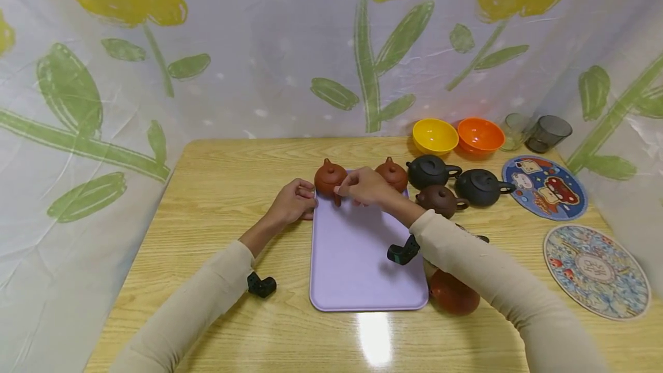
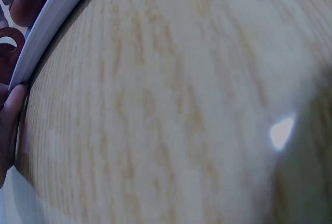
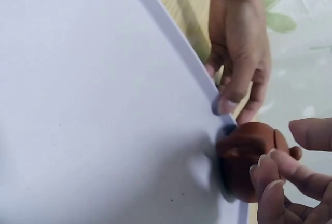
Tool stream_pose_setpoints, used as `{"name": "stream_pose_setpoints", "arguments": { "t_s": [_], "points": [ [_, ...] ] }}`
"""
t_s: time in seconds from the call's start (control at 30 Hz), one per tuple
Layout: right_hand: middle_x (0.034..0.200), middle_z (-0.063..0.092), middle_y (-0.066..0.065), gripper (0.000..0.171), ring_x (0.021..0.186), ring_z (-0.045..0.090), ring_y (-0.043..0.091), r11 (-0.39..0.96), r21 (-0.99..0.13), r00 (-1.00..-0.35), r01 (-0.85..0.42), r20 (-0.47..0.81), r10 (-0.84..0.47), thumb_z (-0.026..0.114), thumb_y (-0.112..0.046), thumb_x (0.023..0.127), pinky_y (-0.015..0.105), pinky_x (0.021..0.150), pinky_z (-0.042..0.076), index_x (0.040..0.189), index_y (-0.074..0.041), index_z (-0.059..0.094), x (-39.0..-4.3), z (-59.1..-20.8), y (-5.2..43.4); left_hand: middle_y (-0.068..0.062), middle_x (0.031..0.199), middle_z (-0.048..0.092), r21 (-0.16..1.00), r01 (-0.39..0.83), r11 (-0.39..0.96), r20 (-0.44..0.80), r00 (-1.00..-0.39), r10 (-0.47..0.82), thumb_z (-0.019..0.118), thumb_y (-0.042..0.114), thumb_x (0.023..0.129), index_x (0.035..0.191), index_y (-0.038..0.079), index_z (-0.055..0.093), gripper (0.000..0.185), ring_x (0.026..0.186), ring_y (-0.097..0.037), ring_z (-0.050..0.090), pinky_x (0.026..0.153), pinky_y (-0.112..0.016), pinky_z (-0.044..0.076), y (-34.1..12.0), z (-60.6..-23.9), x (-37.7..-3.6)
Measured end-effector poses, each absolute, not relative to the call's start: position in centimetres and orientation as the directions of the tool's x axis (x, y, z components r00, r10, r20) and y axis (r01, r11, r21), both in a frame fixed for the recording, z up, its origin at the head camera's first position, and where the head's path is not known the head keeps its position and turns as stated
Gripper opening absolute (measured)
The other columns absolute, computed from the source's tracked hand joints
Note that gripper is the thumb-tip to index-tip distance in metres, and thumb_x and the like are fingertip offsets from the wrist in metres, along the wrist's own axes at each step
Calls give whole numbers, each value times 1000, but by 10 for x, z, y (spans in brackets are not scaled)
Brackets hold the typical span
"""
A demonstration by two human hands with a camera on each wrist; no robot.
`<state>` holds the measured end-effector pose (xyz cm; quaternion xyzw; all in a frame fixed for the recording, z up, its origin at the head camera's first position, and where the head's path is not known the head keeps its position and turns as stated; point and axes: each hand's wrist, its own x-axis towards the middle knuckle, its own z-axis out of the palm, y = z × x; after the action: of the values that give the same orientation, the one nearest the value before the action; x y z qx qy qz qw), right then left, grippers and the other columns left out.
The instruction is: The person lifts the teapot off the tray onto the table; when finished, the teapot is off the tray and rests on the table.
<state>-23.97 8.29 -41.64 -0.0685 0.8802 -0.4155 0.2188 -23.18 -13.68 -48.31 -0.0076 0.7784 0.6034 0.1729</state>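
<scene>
Floral curtain backs the wooden surface [image 1: 217, 189]. Head view: right hand [image 1: 365, 186] sets a red teapot [image 1: 330, 177] at the lilac tray [image 1: 352, 258]'s far corner; left hand [image 1: 295, 201] pinches the rim. Left-wrist view: tray edge only. Right-wrist view: fingers [image 3: 282, 169] curl round the pot; release likely follows.

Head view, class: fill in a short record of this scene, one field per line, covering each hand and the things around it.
Left hand: left hand holds the far-left corner of the lilac tray
Right hand: right hand grips a reddish teapot at the tray's far edge
Nearby teapots: second reddish teapot, two black teapots
Behind: yellow bowl, orange bowl
</scene>
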Motion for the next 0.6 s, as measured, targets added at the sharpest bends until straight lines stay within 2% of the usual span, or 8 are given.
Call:
{"name": "stream_pose_setpoints", "arguments": {
  "t_s": [0.17, 0.43, 0.6],
  "points": [
    [71, 66, 10, 26, 59, 53, 16, 711, -703, -899, 18, -323, -296, 70, -36, 93, 27, 53, 43, 91, -11, 77, -241, -420, 79, -14, 109, 57, 934, -222, 279, -282, -939, 196, 67, -1, 90, 128, -1, 50, 42, 86, -18, 64, 67, -33, 65, -136, -485, -233],
    [63, 62, 7, 27, 61, 53, 15, 738, -673, -890, 46, -363, -275, 69, -38, 94, 26, 54, 44, 92, -13, 80, -245, -428, 76, -13, 108, 57, 932, -217, 290, -281, -939, 201, 66, 0, 90, 128, -2, 50, 42, 86, -17, 63, 67, -33, 65, -136, -485, -232],
    [59, 57, 4, 30, 57, 53, 14, 723, -688, -878, 64, -383, -286, 65, -38, 97, 30, 54, 50, 90, -12, 80, -246, -432, 73, -12, 108, 56, 932, -218, 291, -281, -940, 196, 66, -1, 91, 128, -1, 50, 41, 86, -17, 63, 66, -32, 65, -136, -485, -233]
  ]
}}
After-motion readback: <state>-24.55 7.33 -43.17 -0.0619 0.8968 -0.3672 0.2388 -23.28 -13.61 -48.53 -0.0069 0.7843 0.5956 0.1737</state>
